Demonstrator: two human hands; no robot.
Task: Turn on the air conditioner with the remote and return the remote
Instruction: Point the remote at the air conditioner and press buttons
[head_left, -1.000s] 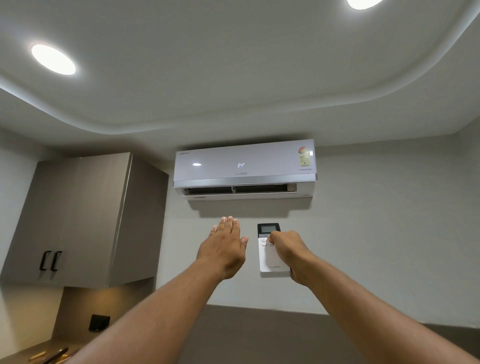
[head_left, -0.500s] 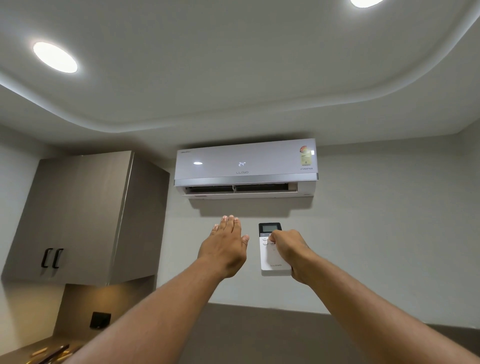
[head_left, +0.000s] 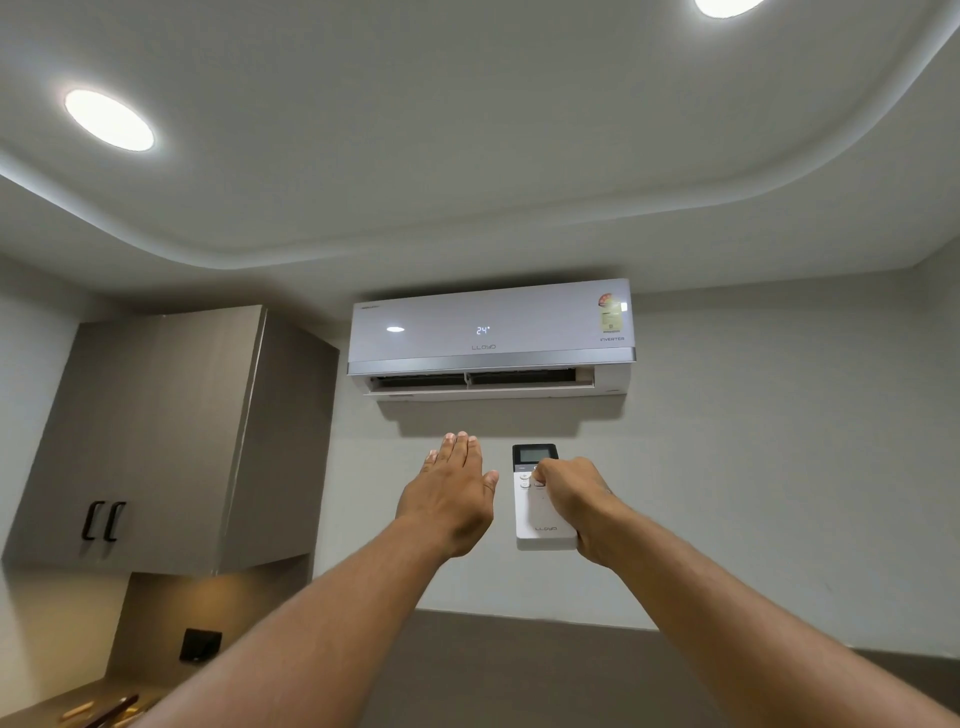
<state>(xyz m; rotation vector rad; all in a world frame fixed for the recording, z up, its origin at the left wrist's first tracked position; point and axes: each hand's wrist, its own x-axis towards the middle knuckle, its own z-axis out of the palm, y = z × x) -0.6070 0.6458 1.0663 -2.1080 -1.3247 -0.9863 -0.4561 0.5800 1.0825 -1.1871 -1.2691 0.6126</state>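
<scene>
**Remote raised beneath a running wall unit**

A grey room seen from below: a stepped ceiling (head_left: 467, 171) carries a lit round downlight (head_left: 109, 120) at the left and a second one (head_left: 726, 5) cut by the top edge. Against the left wall hangs a taupe wall cabinet (head_left: 156, 436) with two black handles (head_left: 104, 520); under it a black wall plate (head_left: 200, 645) sits above the corner of a worktop (head_left: 31, 714), where some blurred objects lie.

The left hand (head_left: 451, 499) is stretched forward, palm away, fingers straight and pressed together, thumb out to the side, holding nothing. High on the back wall, the Lloyd air conditioner (head_left: 491, 338) shows "24°" on its front, and its louvre is open. Just right of the left hand, below the unit, the white Lloyd remote (head_left: 535, 512) stands upright with its dark screen on top. The right hand (head_left: 576, 506) is wrapped around the remote's right side, thumb resting on the buttons.
</scene>
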